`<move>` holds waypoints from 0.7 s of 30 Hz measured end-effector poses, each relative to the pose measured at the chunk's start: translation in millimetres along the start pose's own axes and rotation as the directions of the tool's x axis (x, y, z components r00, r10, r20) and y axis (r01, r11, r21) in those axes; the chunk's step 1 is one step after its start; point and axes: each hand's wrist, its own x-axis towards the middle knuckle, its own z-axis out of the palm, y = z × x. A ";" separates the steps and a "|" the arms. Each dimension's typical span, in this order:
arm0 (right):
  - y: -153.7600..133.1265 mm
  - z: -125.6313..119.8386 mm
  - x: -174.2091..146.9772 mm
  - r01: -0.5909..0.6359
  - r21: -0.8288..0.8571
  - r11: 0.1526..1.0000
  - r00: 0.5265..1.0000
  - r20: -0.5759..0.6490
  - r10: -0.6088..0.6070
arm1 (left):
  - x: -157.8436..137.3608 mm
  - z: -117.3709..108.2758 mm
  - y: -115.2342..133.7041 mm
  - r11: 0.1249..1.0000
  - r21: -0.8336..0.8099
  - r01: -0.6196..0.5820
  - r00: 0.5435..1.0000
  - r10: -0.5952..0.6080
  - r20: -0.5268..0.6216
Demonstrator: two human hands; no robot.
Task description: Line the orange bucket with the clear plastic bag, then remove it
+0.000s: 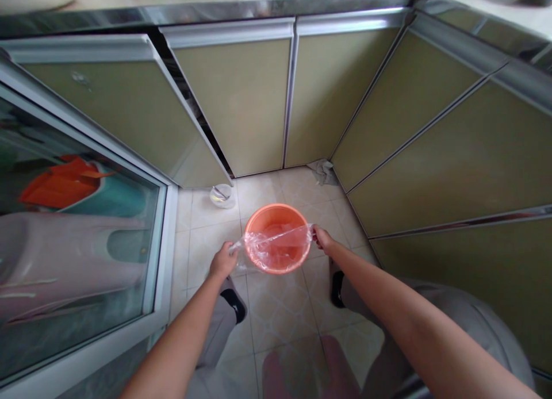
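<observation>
A clear plastic bag (276, 244) is stretched taut between my two hands, over an orange basin (276, 210) on the tiled floor. My left hand (224, 260) grips one end of the bag just left of the basin. At the basin's right side, my right hand (322, 239) pinches the other end. The basin shows through the plastic, and I can make out nothing solid inside it. Whether the bag touches the rim is hard to tell.
A small clear bowl (222, 196) with a utensil in it sits behind on the left. A grey cloth (322, 172) lies in the cabinet corner. Cabinet doors (250, 100) enclose the back and right; a glass door (77, 226) stands left. My feet flank the basin.
</observation>
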 end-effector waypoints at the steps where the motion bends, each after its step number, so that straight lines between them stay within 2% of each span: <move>1: -5.2 3.4 4.1 -0.005 0.006 1.000 1.000 0.004 0.005 | 6.4 0.7 -1.7 0.999 -0.048 0.008 1.000 -0.008 0.001; 3: -15.0 8.8 11.0 -0.006 0.020 1.000 1.000 0.004 0.006 | 14.6 0.3 -3.6 0.993 -0.117 0.007 1.000 -0.005 0.017; 5: -22.2 10.7 14.1 0.008 0.037 0.999 1.000 -0.016 -0.008 | 14.8 -3.6 -2.8 0.990 -0.130 -0.058 0.998 0.059 0.003; 7: -25.3 7.9 10.7 0.085 0.010 0.996 0.991 -0.107 -0.084 | 7.7 -11.8 1.4 0.973 -0.083 -0.214 0.976 0.209 -0.066; 8: -25.3 4.9 6.0 0.180 -0.054 0.982 0.966 -0.177 -0.187 | 2.4 -17.1 4.7 0.950 -0.037 -0.310 0.946 0.304 -0.107; 9: -24.6 1.3 -0.7 0.301 -0.163 0.940 0.915 -0.229 -0.333 | -3.2 -22.9 8.7 0.917 0.020 -0.399 0.907 0.397 -0.140; 10: -23.5 -2.6 -9.1 0.426 -0.304 0.852 0.833 -0.235 -0.500 | -8.7 -28.7 13.1 0.878 0.080 -0.471 0.864 0.478 -0.160; 12: -21.4 -9.2 -28.4 0.600 -0.561 0.570 0.648 -0.076 -0.758 | -18.0 -39.0 22.3 0.800 0.183 -0.571 0.786 0.598 -0.160; 13: -21.0 -11.3 -37.9 0.639 -0.632 0.438 0.595 0.045 -0.803 | -21.5 -42.9 26.6 0.766 0.219 -0.605 0.755 0.639 -0.147; 14: -21.2 -12.4 -46.2 0.653 -0.678 0.338 0.572 0.149 -0.806 | -24.2 -45.9 30.4 0.736 0.243 -0.632 0.730 0.670 -0.133; 15: -21.9 -12.6 -52.9 0.648 -0.713 0.268 0.571 0.222 -0.790 | -26.1 -47.8 33.8 0.712 0.261 -0.652 0.710 0.694 -0.119; 17: -24.9 -10.9 -60.7 0.606 -0.769 0.202 0.607 0.284 -0.742 | -28.3 -49.1 39.2 0.685 0.286 -0.670 0.690 0.717 -0.101; 21: -33.1 -5.3 -59.0 0.499 -0.841 0.209 0.689 0.239 -0.685 | -26.4 -46.0 46.1 0.701 0.281 -0.656 0.708 0.700 -0.094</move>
